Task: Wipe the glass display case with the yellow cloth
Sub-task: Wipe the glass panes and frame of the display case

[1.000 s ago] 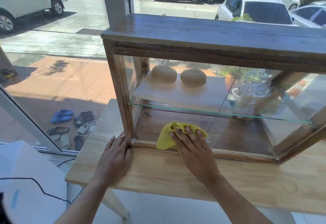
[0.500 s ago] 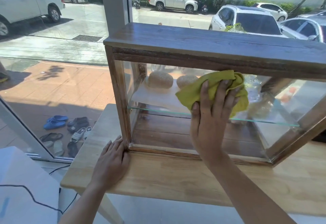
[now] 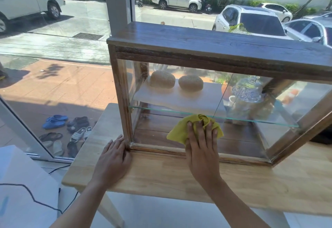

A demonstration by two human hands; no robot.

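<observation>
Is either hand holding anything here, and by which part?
The right hand presses the bunched yellow cloth flat against the display case front glass, fingers over its middle. The left hand rests on the table, holding nothing.

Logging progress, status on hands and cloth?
Right hand presses yellow cloth on lower front glass. Left hand flat on table. Nothing in the way.

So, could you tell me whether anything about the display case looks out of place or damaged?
Nothing stands out. The glass display case sits upright on the wooden table, its glass unbroken, the two buns resting on their shelf. The right hand presses the yellow cloth against the front pane.
</observation>
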